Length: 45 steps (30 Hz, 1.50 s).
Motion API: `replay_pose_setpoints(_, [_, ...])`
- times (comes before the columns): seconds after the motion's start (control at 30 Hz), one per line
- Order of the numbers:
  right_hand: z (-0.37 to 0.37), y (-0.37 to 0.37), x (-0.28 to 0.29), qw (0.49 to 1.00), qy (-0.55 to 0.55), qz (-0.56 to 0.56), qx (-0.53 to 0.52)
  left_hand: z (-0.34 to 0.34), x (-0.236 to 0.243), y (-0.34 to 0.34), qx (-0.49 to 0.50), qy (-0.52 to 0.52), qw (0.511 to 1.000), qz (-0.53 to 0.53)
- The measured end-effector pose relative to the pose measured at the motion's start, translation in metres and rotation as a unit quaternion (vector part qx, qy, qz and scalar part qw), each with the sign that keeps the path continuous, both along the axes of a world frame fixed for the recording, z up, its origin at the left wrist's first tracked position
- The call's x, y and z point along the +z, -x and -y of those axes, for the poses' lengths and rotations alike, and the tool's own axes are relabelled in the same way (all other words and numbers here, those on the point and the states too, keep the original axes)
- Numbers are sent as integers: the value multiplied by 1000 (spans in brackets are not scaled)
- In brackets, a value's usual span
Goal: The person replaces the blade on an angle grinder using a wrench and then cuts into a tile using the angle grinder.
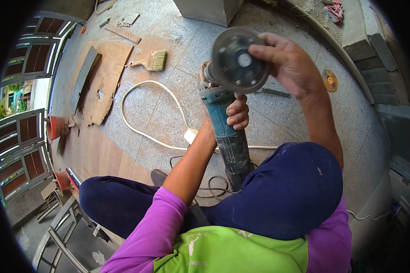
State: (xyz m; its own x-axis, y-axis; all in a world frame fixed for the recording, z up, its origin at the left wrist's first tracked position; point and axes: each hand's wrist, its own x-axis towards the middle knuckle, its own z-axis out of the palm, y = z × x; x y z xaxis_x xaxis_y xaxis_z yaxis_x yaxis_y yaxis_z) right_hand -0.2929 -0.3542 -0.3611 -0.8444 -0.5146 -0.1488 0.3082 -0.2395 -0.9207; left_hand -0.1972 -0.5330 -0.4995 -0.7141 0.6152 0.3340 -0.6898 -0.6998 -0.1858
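While gripped — grinder (223, 123) between hands.

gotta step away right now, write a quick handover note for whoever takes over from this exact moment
Left hand: wrapped around the body of the teal angle grinder, head pointing up.
Right hand: fingers gripping the grey cutting disc at the grinder's head.
Nearby on the floor: an orange disc to the right, a paintbrush and a white cable to the left.
Done: disc is at the head.
Left: whether it is seated or tightened cannot be told; check before use.
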Motion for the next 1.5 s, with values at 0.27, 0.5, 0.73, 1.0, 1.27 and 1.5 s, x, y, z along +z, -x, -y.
replay_pose_setpoints(0.27, [30,-3,-7,998,5,20,66,-7,12,0,17,-10,999,-36])
replay_pose_setpoints(0.5, [36,-4,-7,998,-40,-20,44,-5,33,-2,22,25,999,13])
replay_pose_setpoints(0.73, [40,-8,0,994,-86,-55,39,-5,25,-4,-2,-31,1000,2])
replay_pose_setpoints(1.0, [45,-9,1,988,-117,-101,24,-7,32,-6,18,3,1000,20])
replay_pose_setpoints(1.27, [35,-11,1,995,-63,-79,21,-7,25,-10,20,24,999,25])
replay_pose_setpoints(1.5, [25,-16,4,998,-34,-47,4,-7,22,-14,10,17,999,34])
